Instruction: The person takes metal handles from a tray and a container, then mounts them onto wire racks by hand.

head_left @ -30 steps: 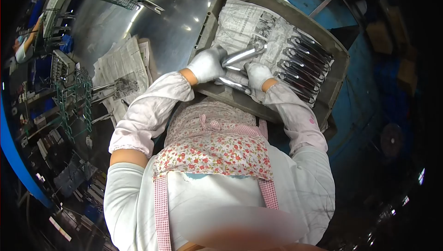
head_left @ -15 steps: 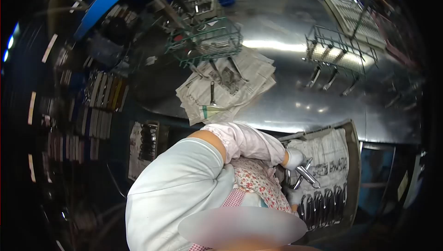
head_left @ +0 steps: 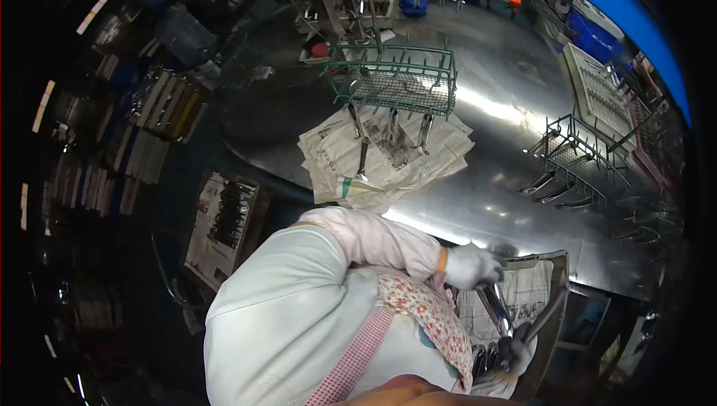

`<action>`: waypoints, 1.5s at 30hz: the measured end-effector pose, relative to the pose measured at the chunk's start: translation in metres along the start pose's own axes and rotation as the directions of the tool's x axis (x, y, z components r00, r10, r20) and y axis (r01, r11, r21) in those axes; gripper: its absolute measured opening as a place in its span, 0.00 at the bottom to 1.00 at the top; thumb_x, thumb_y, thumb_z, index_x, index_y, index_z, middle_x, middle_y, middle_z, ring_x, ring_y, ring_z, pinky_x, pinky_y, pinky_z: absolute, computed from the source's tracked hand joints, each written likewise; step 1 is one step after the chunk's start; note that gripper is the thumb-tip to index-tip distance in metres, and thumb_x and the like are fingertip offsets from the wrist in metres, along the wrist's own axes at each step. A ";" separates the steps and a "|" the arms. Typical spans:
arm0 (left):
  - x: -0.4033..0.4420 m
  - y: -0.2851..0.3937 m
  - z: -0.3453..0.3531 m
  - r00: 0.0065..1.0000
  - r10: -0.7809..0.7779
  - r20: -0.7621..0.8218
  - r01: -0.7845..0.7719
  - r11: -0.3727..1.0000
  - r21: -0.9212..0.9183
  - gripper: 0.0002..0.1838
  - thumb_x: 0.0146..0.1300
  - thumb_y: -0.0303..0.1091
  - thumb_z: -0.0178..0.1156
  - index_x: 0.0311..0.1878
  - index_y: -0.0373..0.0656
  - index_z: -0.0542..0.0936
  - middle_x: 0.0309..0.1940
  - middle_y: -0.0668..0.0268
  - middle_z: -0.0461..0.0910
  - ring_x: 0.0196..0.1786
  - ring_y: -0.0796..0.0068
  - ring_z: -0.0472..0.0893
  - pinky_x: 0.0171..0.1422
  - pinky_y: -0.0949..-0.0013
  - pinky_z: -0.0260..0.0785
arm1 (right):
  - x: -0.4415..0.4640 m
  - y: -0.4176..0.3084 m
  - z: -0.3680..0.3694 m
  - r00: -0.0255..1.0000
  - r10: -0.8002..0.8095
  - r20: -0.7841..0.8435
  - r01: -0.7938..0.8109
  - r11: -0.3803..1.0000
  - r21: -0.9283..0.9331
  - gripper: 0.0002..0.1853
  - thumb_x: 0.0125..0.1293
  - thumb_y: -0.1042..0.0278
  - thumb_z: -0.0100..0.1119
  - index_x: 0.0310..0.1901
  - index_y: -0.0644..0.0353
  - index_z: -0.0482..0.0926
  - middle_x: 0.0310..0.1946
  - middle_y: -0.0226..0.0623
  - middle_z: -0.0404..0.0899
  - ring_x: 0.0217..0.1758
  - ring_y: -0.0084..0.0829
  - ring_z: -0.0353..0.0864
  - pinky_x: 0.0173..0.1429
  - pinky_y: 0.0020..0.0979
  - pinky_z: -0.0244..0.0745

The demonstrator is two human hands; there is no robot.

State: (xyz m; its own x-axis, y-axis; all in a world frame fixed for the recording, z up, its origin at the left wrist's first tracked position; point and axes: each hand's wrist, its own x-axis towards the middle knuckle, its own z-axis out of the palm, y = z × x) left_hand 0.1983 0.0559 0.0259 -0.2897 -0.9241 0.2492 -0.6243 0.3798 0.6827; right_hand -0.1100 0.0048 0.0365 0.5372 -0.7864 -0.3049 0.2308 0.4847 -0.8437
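Observation:
My left hand (head_left: 470,265), in a pale glove, reaches across to the tray (head_left: 562,265) at lower right. Its fingers are closed around the upper end of shiny metal wrenches (head_left: 494,306), which slant down toward my other hand. My right hand (head_left: 521,357), also gloved, is closed around a wrench (head_left: 544,312) that points up to the right and is blurred. Newspaper (head_left: 527,286) lines the tray, and a row of dark-looking wrenches (head_left: 485,361) lies in it, partly hidden by my right hand and the apron.
A green wire rack (head_left: 403,77) with wrenches hanging from it stands over newspaper sheets (head_left: 336,152) on the metal table (head_left: 497,70). Another rack (head_left: 582,152) holds tools at right. A second tray (head_left: 205,238) stands at left, near stacked bars (head_left: 149,189).
My view has turned, so the racks appear farther right. My right hand has come up over the tray row with a wrench. The wrench lying loose on the table newspaper no longer shows separately.

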 end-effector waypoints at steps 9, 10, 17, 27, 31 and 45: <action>-0.182 -0.115 -0.076 0.737 -0.642 -0.213 0.671 0.733 0.114 0.18 0.44 0.37 0.69 0.41 0.44 0.81 0.30 0.58 0.81 0.33 0.59 0.82 0.37 0.61 0.74 | 0.197 0.052 0.128 0.995 0.095 0.030 -0.053 0.761 -0.646 0.19 0.66 0.66 0.58 0.55 0.67 0.73 0.29 0.30 0.77 0.27 0.19 0.73 0.32 0.22 0.68; -0.213 -0.126 -0.080 0.670 -0.708 -0.225 0.741 0.657 0.138 0.20 0.43 0.39 0.69 0.41 0.44 0.81 0.31 0.58 0.81 0.34 0.58 0.82 0.37 0.61 0.74 | 0.227 0.069 0.120 0.991 0.129 0.032 -0.071 0.717 -0.693 0.19 0.63 0.67 0.60 0.55 0.64 0.75 0.27 0.29 0.76 0.26 0.20 0.73 0.32 0.23 0.69; -0.419 -0.164 -0.083 0.231 -0.833 -0.503 0.824 0.443 -0.354 0.21 0.45 0.36 0.69 0.42 0.36 0.78 0.29 0.56 0.80 0.32 0.65 0.80 0.38 0.65 0.72 | 0.371 0.084 0.196 0.986 -0.149 0.072 0.136 0.484 -0.864 0.18 0.60 0.68 0.58 0.52 0.60 0.76 0.30 0.37 0.80 0.29 0.26 0.80 0.32 0.29 0.75; -0.512 -0.185 -0.113 -0.240 -0.853 -0.464 0.421 0.339 -0.842 0.22 0.42 0.22 0.67 0.46 0.37 0.78 0.35 0.67 0.82 0.35 0.75 0.79 0.41 0.71 0.72 | 0.574 0.061 0.266 0.951 -0.031 0.306 0.297 0.351 -0.888 0.09 0.62 0.69 0.57 0.44 0.56 0.80 0.31 0.34 0.82 0.35 0.29 0.80 0.41 0.29 0.74; -0.524 -0.226 -0.150 -0.262 -0.864 -0.430 0.476 0.272 -0.836 0.17 0.40 0.21 0.67 0.39 0.37 0.78 0.29 0.67 0.80 0.31 0.75 0.78 0.36 0.69 0.71 | 0.617 0.091 0.249 0.973 0.197 0.118 0.000 0.514 -0.858 0.07 0.63 0.70 0.55 0.37 0.61 0.82 0.28 0.36 0.82 0.32 0.30 0.80 0.38 0.29 0.75; -0.244 -0.469 -0.377 0.473 -0.755 -0.454 0.743 0.619 -0.255 0.23 0.41 0.34 0.69 0.42 0.34 0.78 0.30 0.54 0.82 0.31 0.66 0.80 0.38 0.64 0.73 | 0.553 0.123 0.252 1.000 0.005 -0.030 -0.029 -0.173 -0.985 0.13 0.58 0.62 0.56 0.42 0.53 0.83 0.40 0.50 0.82 0.47 0.51 0.80 0.49 0.42 0.75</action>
State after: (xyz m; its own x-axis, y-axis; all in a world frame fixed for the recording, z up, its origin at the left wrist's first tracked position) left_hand 0.8354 0.0875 -0.0955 0.6633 -0.7434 -0.0859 -0.4168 -0.4623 0.7827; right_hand 0.4201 -0.2744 -0.1248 0.5138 -0.7952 -0.3219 -0.8540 -0.4383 -0.2804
